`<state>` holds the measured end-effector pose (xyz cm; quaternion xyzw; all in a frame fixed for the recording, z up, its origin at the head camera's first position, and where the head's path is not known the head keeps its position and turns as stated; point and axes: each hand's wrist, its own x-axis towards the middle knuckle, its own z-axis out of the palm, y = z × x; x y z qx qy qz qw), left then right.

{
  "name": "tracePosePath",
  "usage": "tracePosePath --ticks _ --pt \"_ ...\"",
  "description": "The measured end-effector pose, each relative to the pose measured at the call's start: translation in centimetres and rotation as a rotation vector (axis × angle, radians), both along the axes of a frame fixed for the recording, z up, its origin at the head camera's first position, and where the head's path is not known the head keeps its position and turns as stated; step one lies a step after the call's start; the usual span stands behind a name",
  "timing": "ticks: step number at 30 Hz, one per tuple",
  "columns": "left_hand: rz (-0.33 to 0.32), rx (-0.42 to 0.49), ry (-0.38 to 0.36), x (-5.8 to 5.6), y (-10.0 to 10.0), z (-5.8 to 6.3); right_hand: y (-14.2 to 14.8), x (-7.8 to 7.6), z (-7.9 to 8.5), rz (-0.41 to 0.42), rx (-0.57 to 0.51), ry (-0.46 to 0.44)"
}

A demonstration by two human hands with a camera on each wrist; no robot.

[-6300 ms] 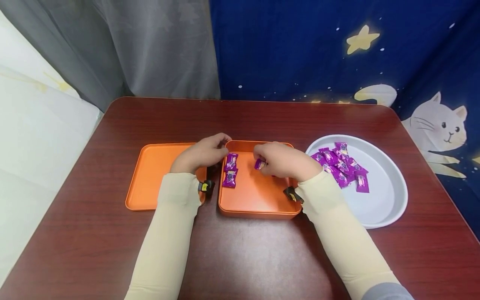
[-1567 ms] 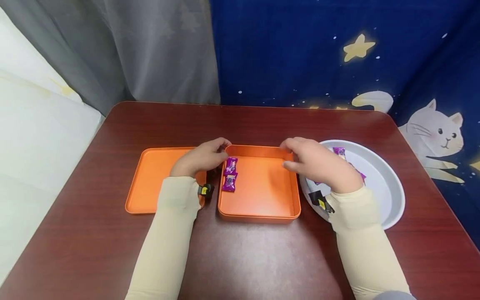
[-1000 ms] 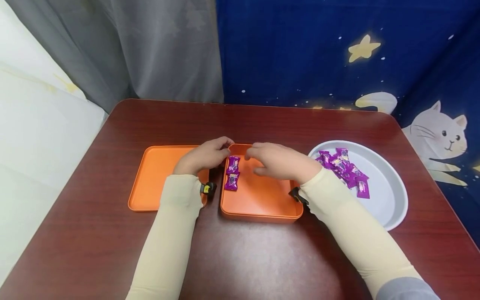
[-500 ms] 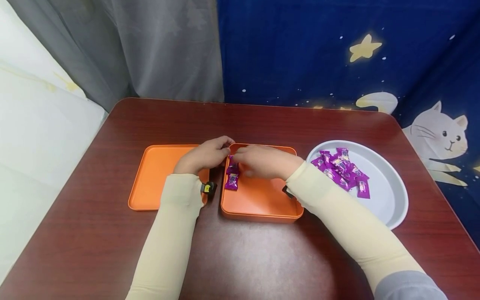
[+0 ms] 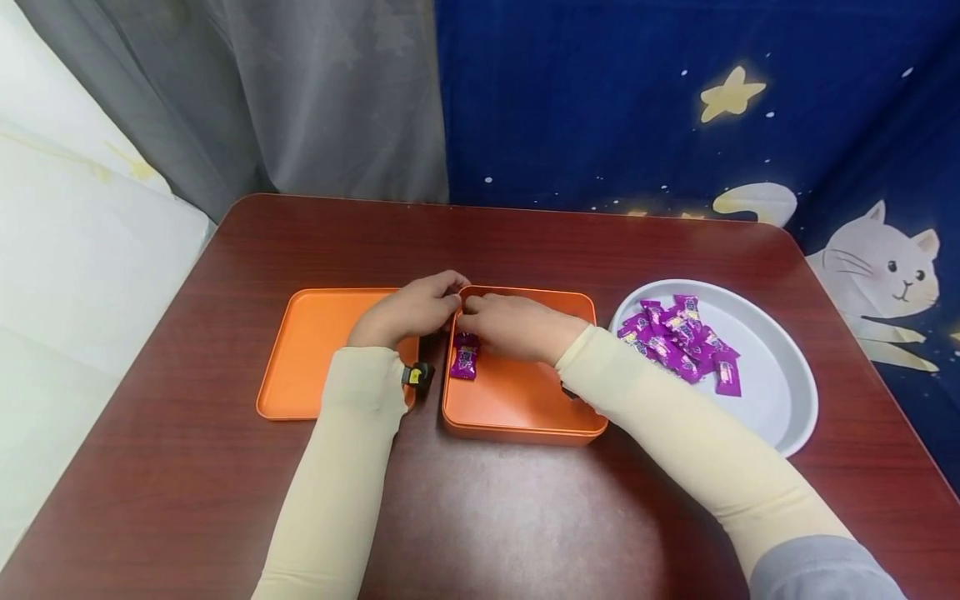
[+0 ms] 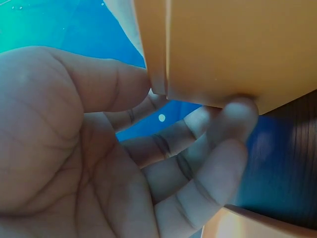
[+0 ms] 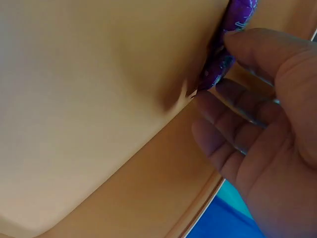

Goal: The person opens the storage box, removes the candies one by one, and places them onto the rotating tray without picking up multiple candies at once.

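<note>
My left hand [image 5: 408, 312] grips the far left corner of the orange box [image 5: 525, 396]. In the left wrist view, its thumb lies against the rim and its fingers curl along the outer wall. My right hand [image 5: 517, 325] reaches into the box's far left corner. In the right wrist view, its thumb and fingertips pinch a small purple wrapped candy [image 7: 217, 70] against the wall. A second candy [image 7: 241, 14] lies in line with it. From the head, one candy [image 5: 464, 362] shows along the left wall, and the hand covers what lies beyond it.
A round pale plate [image 5: 776, 400] with a heap of purple candies [image 5: 678, 333] stands right of the box. A shallow orange lid or tray [image 5: 300, 367] lies to the left, partly under the left arm. Curtains hang behind the dark wooden table [image 5: 495, 517].
My right hand has moved left from the side by the plate, across the box to its far left corner, and now covers the far candy. The left hand stays on the box.
</note>
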<state>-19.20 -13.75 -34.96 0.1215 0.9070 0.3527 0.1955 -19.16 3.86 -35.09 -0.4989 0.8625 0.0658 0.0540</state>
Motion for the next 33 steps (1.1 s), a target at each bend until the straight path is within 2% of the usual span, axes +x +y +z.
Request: tracePosePath --ticks 5,13,19,22,33 --pt "0.001 -0.002 0.004 0.07 0.02 0.06 0.22 -0.08 -0.28 -0.041 0.003 -0.006" --pt "0.004 0.005 0.007 0.12 0.03 0.09 0.64 0.19 0.13 -0.144 0.022 -0.114" --pt "-0.001 -0.008 0.004 0.12 0.0 0.22 0.48 0.2 0.09 -0.095 -0.024 -0.067" --pt "-0.005 -0.008 0.006 0.13 -0.01 0.29 0.26 0.13 -0.04 -0.081 -0.025 -0.08" --pt "0.004 -0.001 -0.005 0.24 0.11 0.08 0.56 0.17 -0.07 -0.161 -0.03 -0.193"
